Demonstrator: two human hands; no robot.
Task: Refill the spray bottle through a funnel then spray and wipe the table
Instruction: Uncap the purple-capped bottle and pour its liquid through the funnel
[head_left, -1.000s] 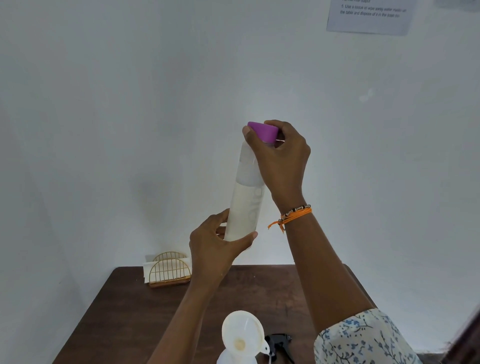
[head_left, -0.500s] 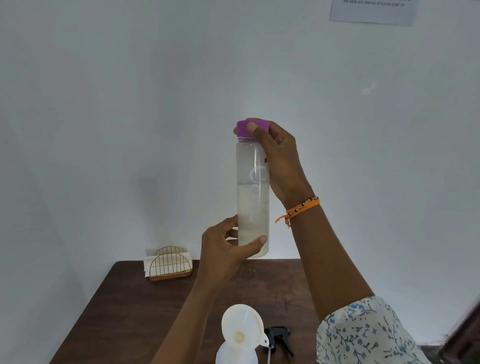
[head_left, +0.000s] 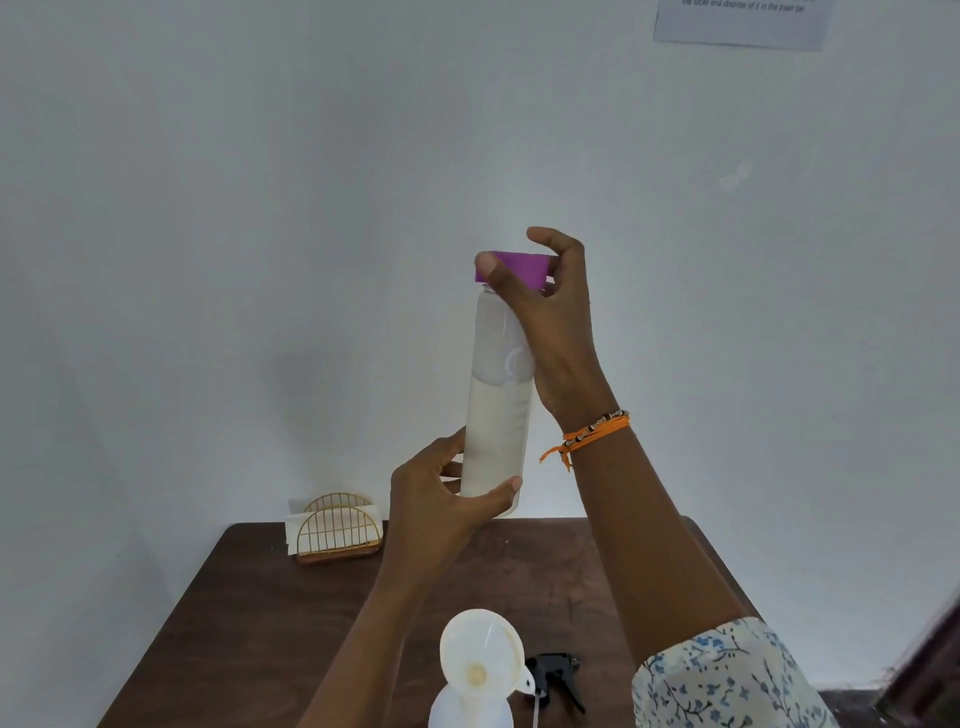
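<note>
I hold a tall clear water bottle (head_left: 498, 410), partly filled, upright above the table. My left hand (head_left: 441, 499) grips its lower end. My right hand (head_left: 545, 301) curls round its purple cap (head_left: 514, 267), thumb on the front and fingers behind. Near the front edge stands the white spray bottle (head_left: 467, 709) with a white funnel (head_left: 480, 652) seated in its neck. The black spray trigger head (head_left: 556, 673) lies on the table just right of it, its tube trailing down.
The dark brown wooden table (head_left: 291, 623) stands against a white wall. A gold wire napkin holder (head_left: 337, 530) with white tissues sits at the back left corner. A printed paper sheet (head_left: 737, 21) hangs on the wall at upper right.
The bottle went from tilted to upright and sits slightly lower. My right hand has turned on the purple cap, the thumb now across its front.
</note>
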